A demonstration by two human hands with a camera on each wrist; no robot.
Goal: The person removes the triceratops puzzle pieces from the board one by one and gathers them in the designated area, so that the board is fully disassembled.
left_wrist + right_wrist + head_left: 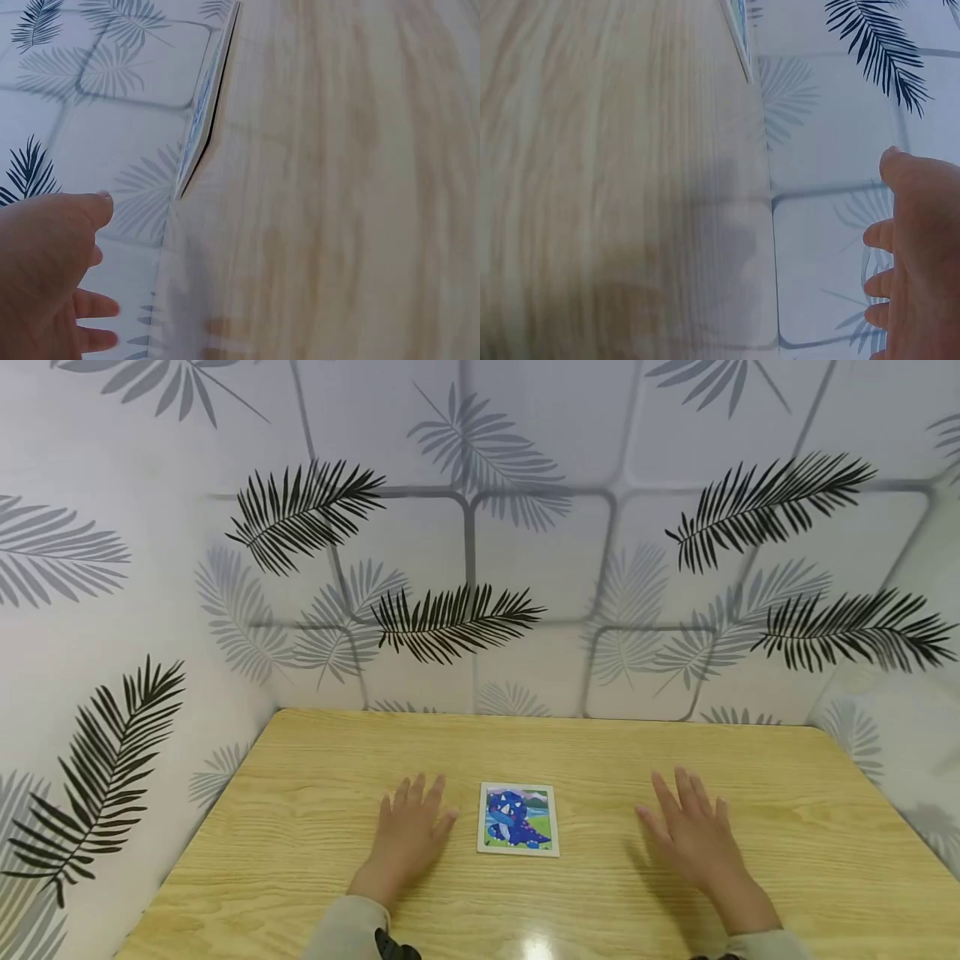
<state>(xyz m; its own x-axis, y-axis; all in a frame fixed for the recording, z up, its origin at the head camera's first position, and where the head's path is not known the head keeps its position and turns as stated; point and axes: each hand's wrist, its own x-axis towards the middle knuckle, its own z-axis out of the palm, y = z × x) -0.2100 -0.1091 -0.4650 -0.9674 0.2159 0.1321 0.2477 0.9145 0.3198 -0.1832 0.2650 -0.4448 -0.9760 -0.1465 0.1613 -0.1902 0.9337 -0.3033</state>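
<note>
A small square picture puzzle [517,819] with a white frame and a blue cartoon dinosaur lies flat on the wooden table [600,752]. Just left of it is my left hand [411,831], fingers spread and holding nothing. My right hand [693,835] is farther off on the puzzle's right, its fingers also spread and nothing in them. In the left wrist view the puzzle [206,112] shows edge-on beyond the left thumb [94,208]. Only a corner of the puzzle [739,34] enters the right wrist view, with the right hand [926,247] at the side.
A pale wall [540,560] with grey and black palm-leaf prints stands along the table's back edge. Another leaf-printed wall [75,635] runs along the left side. Light glares off the tabletop near the front.
</note>
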